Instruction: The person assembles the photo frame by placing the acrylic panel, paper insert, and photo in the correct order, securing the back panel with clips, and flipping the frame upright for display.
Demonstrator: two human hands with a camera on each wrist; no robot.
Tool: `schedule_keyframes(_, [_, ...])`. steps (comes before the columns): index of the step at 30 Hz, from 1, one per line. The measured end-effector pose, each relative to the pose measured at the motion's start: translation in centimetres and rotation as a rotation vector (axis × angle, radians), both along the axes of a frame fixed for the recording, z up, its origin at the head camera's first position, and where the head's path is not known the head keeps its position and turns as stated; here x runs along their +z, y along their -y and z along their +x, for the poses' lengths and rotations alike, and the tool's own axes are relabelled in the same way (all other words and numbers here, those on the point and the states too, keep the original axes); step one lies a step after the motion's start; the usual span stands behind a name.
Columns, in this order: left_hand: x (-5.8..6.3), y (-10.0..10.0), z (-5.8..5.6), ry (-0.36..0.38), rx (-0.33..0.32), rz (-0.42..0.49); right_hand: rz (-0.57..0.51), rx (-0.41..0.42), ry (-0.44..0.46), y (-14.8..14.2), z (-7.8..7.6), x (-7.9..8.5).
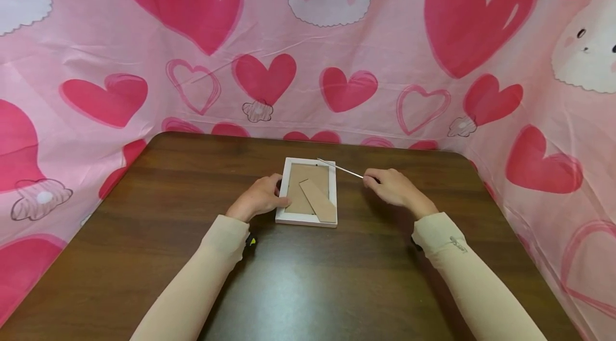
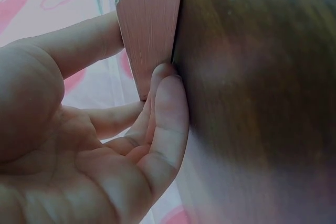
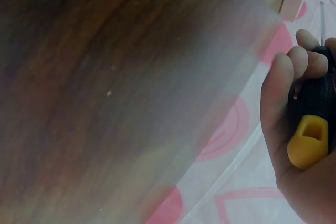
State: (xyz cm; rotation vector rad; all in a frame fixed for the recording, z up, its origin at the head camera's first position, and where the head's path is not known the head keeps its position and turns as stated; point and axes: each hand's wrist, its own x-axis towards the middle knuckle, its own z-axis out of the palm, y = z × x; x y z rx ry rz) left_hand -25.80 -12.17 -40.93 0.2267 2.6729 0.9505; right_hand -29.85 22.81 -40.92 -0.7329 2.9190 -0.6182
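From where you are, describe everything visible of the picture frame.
The picture frame is a rectangle lying back side up on the dark, wood-look table, one short side toward the wearer. Its white border looks wooden, with grain showing on its thick side in the left wrist view. Inside sits a brown backing board, crossed aslant by a flat tan stand leg. The left grip holds the left edge, thumb on top. A screwdriver reaches the far edge; whether it touches is unclear.
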Motion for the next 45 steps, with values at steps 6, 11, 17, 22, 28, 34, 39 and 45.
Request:
schedule_keyframes(6, [0.0, -0.1, 0.0, 0.005, 0.000, 0.007, 0.026, -0.021, 0.014, 0.0, -0.6, -0.3])
schedule_keyframes(11, [0.1, -0.1, 0.1, 0.010, 0.005, 0.004, 0.064, -0.029, 0.009, 0.1, -0.8, -0.4])
schedule_keyframes(17, [0.3, -0.1, 0.2, 0.008, -0.001, 0.005, 0.102, -0.046, 0.057, 0.4, -1.0, -0.3])
schedule_keyframes(22, [0.2, 0.0, 0.2, 0.007, 0.001, 0.006, 0.088, -0.034, 0.108, 0.6, -1.1, -0.3])
schedule_keyframes(28, [0.1, 0.0, 0.1, 0.010, 0.000, 0.013, 0.038, -0.040, 0.257, 0.7, -1.3, -0.3])
schedule_keyframes(34, [0.0, 0.0, 0.1, 0.009, 0.003, 0.004, 0.106, -0.033, 0.237, 0.7, -1.7, -0.3])
schedule_keyframes(39, [0.0, -0.1, 0.1, -0.004, -0.014, 0.007, 0.176, -0.015, 0.166, 0.7, -1.9, -0.5])
schedule_keyframes(45, [-0.1, 0.1, -0.1, -0.006, -0.032, -0.002, 0.222, -0.009, 0.105, 1.1, -2.0, -0.9])
